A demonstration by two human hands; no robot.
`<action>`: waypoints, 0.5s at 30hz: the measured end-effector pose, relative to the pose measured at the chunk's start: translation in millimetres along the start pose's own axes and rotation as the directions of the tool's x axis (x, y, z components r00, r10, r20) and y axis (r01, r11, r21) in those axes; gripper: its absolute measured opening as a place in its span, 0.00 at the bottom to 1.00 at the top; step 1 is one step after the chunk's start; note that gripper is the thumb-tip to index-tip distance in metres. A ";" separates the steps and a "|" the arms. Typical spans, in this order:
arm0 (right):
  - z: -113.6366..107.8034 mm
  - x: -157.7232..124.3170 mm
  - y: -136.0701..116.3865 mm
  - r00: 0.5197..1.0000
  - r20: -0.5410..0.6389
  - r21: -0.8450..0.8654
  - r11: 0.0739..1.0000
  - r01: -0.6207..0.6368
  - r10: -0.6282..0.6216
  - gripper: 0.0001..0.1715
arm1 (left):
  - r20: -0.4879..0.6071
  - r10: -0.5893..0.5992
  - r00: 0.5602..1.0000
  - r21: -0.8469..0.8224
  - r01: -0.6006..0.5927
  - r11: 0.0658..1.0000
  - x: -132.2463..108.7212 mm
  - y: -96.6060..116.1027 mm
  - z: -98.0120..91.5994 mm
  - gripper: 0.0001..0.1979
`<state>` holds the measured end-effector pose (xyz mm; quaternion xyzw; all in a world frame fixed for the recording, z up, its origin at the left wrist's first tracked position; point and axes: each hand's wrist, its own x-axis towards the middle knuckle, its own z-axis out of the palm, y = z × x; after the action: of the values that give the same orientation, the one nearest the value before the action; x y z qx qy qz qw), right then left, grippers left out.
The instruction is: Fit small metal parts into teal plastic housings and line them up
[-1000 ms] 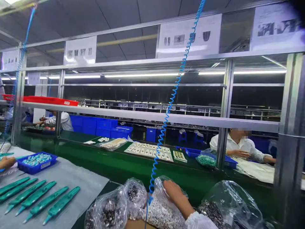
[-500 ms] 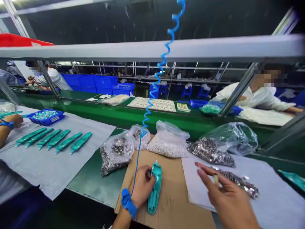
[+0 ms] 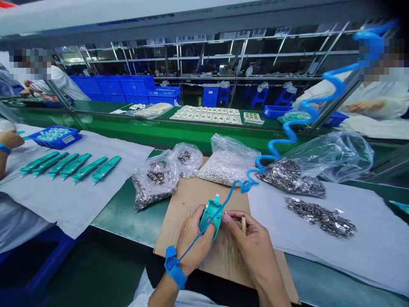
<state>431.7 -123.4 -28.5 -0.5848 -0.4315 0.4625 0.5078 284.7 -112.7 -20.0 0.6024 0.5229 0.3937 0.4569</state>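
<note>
My left hand point(image 3: 195, 238) is closed around a teal plastic casing point(image 3: 209, 216), a long narrow shell with a white tip. The casing is tilted up over a brown cardboard sheet point(image 3: 188, 200). Close against its right side is my right hand point(image 3: 252, 238), thumb and forefinger pinched on a tiny light piece point(image 3: 225, 214) too small to name. A short tan stick point(image 3: 243, 224) is also tucked between the right fingers. A blue strap point(image 3: 175, 267) circles my left wrist, and its coiled blue cord point(image 3: 236, 187) crosses in front of the casing.
Bags of small metal parts point(image 3: 156, 183) and of white bits point(image 3: 220, 164) stand behind the cardboard. Loose metal pieces point(image 3: 319, 217) lie on white sheeting at right. Several teal casings point(image 3: 75, 165) and a blue bin point(image 3: 57, 137) are at left, near a co-worker's hand point(image 3: 11, 139).
My view has dipped. My left hand has raised and tilted the casing off the cardboard. My right hand has come left from the metal pieces to the casing, its fingertips now pinched together.
</note>
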 end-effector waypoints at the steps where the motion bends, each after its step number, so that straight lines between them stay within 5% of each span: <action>1: -0.5 0.1 0.9 1.000 -0.010 0.020 1.000 0.005 -0.005 0.24 | -0.002 0.006 1.000 0.017 -0.006 1.000 -0.9 -0.2 0.6 0.08; 15: 12.7 -3.1 -3.5 0.998 -0.032 0.079 0.996 -0.047 0.050 0.23 | 0.046 0.039 0.998 -0.109 -0.034 0.993 -4.0 -2.0 -0.9 0.16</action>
<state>418.5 -123.6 -25.4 -0.5825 -0.3902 0.4811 0.5262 282.7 -116.4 -21.6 0.5953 0.4787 0.4152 0.4940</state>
